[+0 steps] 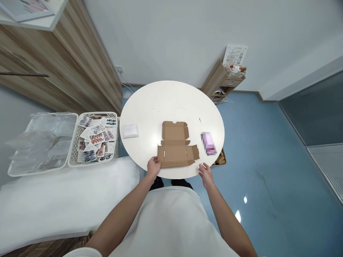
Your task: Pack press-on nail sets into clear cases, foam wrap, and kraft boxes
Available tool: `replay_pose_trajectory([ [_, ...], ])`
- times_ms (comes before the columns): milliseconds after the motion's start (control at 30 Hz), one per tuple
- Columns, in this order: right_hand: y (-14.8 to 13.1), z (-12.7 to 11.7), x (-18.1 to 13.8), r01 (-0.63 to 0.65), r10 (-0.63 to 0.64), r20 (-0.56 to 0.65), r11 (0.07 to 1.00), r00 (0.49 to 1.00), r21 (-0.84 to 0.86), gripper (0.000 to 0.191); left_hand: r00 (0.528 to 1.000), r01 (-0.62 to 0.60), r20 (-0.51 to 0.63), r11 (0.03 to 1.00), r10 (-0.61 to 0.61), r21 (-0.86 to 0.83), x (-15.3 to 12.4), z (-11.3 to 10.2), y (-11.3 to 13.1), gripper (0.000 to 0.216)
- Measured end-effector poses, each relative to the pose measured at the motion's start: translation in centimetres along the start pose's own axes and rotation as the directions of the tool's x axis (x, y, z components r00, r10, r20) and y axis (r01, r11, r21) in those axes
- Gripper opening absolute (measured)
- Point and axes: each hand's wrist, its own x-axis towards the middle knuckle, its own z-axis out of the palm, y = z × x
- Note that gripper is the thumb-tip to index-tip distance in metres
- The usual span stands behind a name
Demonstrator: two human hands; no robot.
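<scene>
A brown cardboard box point(175, 154), partly folded, lies opened out on the white round table point(168, 100). Its lid panel points away from me, and the left end flap stands up. My left hand point(154, 166) pinches the near left corner of the cardboard. Just off the near right corner is my right hand point(205, 174), fingers apart and holding nothing. A pink and purple item point(208, 143), pixelated in the picture, rests on the table to the right of the box. Over on the left side lies a white flat packet point(130, 131).
Left of the table, one white basket point(117, 142) holds several cards of press-on nails, and another point(16, 174) holds clear plastic bags. A small wooden shelf point(211, 76) stands by the wall. Below the table's right edge sits a box with cardboard pieces point(222, 159).
</scene>
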Motion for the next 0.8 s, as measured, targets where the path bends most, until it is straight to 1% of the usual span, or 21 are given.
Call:
replay_pose_trajectory([
  [100, -1.3, 0.2, 0.9, 0.02, -0.02, 0.021, 1.0, 1.0, -0.017, 0.068, 0.999, -0.042, -0.002, 0.998, 0.043, 0.045, 0.2, 0.4, 0.2, 0.024],
  [200, -3.4, 0.4, 2.7, 0.078, -0.074, 0.074, 0.995, 0.995, -0.059, 0.073, 0.998, -0.053, -0.038, 0.999, 0.053, 0.004, -0.3, 1.2, 0.7, 0.031],
  [333, -5.4, 0.8, 5.7, 0.166, -0.151, 0.143, 0.982, 0.978, -0.095, 0.074, 0.994, 0.023, -0.105, 0.991, -0.037, -0.134, -1.6, 1.9, 1.2, 0.043],
  [467, -6.2, 1.4, 8.3, 0.223, -0.191, 0.214, 0.965, 0.958, -0.138, 0.074, 0.982, 0.073, -0.15, 0.961, -0.117, -0.267, -2.9, 2.1, 1.3, 0.05],
  [567, -6.3, 1.8, 9.4, 0.282, -0.229, 0.288, 0.946, 0.93, -0.157, 0.062, 0.968, 0.079, -0.205, 0.951, -0.145, -0.3, -3.5, 2.6, 1.3, 0.056],
  [633, -6.2, 2.0, 9.8, 0.341, -0.275, 0.336, 0.928, 0.901, -0.153, 0.051, 0.964, 0.069, -0.228, 0.958, -0.136, -0.28, -3.9, 3.1, 1.3, 0.061],
  [700, -5.9, 1.9, 10.1, 0.385, -0.309, 0.373, 0.911, 0.875, -0.15, 0.046, 0.958, 0.041, -0.27, 0.977, -0.099, -0.211, -4.3, 3.7, 1.3, 0.067],
  [800, -5.8, 1.8, 10.3, 0.446, -0.345, 0.402, 0.875, 0.848, -0.191, 0.051, 0.926, 0.008, -0.376, 0.999, -0.028, -0.054, -4.7, 4.3, 1.3, 0.077],
])
